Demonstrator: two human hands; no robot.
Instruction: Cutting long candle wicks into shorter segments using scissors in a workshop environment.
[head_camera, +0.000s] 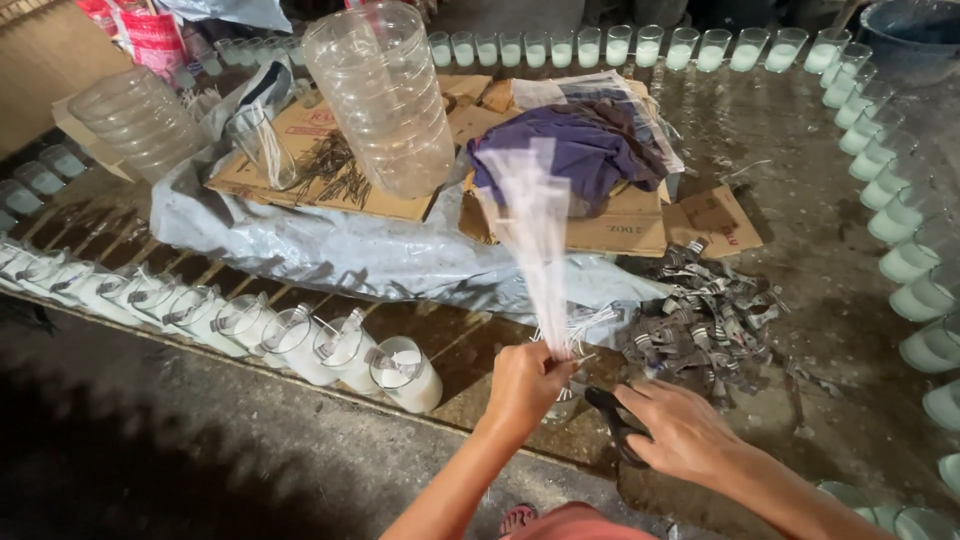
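My left hand (525, 385) is closed around the base of a bundle of thin white wicks (530, 230) that fans upward and is blurred by motion. My right hand (675, 425) grips the black handles of a pair of scissors (610, 410) just right of the left hand. A pile of small grey metal clips (700, 320) lies beyond the right hand. A row of glass cups filled with white wax (300, 345), each with a clip and wick across the top, runs to the left of my left hand.
Stacks of clear empty cups (385, 100) lie on flattened cardboard (610, 230) over a grey plastic sheet (330, 250). A purple cloth (590, 145) rests on the cardboard. More wax-filled glasses (900, 215) line the back and right edges. A dark basin (915, 35) sits top right.
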